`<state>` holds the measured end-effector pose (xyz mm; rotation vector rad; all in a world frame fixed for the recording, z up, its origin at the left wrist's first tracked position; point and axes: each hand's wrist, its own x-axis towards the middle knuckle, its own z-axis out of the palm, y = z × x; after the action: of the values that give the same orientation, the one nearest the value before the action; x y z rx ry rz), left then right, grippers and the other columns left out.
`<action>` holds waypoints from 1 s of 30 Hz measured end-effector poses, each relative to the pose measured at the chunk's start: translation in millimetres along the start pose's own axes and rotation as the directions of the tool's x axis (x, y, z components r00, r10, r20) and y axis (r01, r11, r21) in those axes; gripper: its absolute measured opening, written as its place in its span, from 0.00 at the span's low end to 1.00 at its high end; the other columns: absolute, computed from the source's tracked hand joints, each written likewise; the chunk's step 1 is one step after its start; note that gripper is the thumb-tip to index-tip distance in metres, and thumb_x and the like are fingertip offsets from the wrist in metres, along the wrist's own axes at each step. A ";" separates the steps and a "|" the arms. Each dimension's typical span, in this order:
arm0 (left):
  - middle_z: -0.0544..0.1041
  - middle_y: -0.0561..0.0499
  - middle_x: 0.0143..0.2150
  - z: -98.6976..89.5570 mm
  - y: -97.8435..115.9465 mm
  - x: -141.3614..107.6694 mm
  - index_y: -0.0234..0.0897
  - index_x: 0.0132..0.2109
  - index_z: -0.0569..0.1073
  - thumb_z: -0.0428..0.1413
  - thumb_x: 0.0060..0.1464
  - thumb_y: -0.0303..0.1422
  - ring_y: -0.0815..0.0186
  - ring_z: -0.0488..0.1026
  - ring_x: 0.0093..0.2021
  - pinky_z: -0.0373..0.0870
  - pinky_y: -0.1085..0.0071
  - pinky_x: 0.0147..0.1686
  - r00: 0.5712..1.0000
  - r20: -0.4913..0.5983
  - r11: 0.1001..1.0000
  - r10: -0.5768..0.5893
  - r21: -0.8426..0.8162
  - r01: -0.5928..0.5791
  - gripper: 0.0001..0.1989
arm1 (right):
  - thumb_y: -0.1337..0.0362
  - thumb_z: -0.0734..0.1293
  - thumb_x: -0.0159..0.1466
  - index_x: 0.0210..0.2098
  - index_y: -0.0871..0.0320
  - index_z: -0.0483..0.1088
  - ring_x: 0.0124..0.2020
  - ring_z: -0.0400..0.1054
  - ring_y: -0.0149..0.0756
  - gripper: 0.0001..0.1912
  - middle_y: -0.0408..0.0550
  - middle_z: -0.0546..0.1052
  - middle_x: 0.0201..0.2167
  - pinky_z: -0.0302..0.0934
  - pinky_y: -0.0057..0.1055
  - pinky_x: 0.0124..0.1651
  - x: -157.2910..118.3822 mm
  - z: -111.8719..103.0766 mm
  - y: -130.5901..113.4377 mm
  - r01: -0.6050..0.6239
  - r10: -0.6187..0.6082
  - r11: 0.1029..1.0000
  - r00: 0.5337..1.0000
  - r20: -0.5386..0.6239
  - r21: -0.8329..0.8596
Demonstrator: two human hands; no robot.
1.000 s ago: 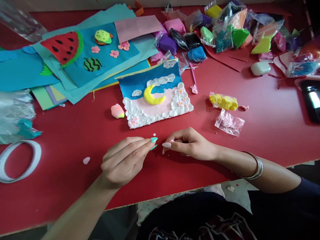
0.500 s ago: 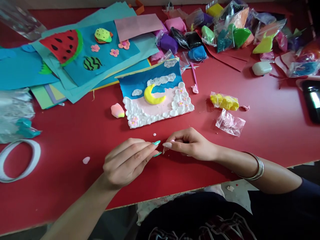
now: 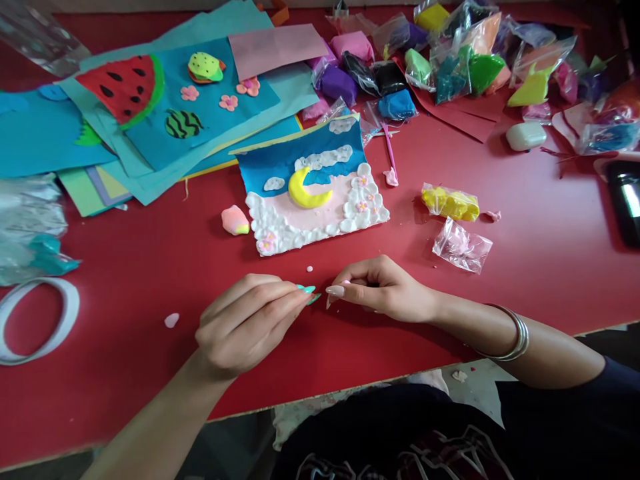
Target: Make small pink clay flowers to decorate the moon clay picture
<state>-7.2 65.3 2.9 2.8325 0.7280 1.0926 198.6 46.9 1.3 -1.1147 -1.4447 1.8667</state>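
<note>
Just above the red table (image 3: 125, 380), my left hand (image 3: 253, 320) has its fingertips pinched together; anything between them is too small to make out. To its right, my right hand (image 3: 383, 290) is closed around a bit of pink clay (image 3: 345, 283), mostly hidden by the fingers. A small gap separates the two hands' fingertips. A tiny pale pink ball (image 3: 309, 269) lies beyond them. Farther off sits a clay picture (image 3: 305, 217) with a yellow moon, white edging and pink flowers. A flat pale pink piece (image 3: 171, 321) rests left of my left hand.
Bagged yellow clay (image 3: 450, 203) and bagged pink clay (image 3: 461, 245) lie at the right. A pink tool (image 3: 389, 150) is behind the picture. Coloured sheets (image 3: 220, 143) fill the back left, clay packets (image 3: 400, 103) the back right. A white tape ring (image 3: 70, 320) is far left.
My left hand has shifted slightly left, and its fingertips, spread a little before, have come together. My right hand has barely moved.
</note>
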 end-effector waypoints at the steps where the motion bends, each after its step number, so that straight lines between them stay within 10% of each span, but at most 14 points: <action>1: 0.76 0.52 0.27 0.7 -1.0 -0.6 0.35 0.34 0.74 0.58 0.47 0.20 0.67 0.73 0.28 0.72 0.71 0.28 1.000 0.006 1.000 -0.005 0.000 0.005 0.08 | 0.50 0.61 0.60 0.32 0.66 0.73 0.18 0.46 0.21 0.22 0.37 0.58 0.15 0.43 0.23 0.20 0.0 0.2 -0.1 -0.001 0.001 1.000 1.000 -0.002 0.002; 30: 0.77 0.51 0.29 6.4 -7.7 -4.5 0.36 0.36 0.72 0.56 0.49 0.21 0.66 0.74 0.30 0.74 0.69 0.31 0.992 0.092 0.996 -0.090 -0.013 0.091 0.07 | 0.49 0.61 0.60 0.33 0.67 0.74 0.20 0.50 0.22 0.24 0.42 0.65 0.19 0.46 0.23 0.22 -0.8 1.6 2.7 0.005 -0.006 0.998 1.000 -0.008 -0.058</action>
<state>-9.2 71.1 -6.1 2.7833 0.8260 0.9456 197.9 44.6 -0.9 -1.1433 -1.5041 1.8245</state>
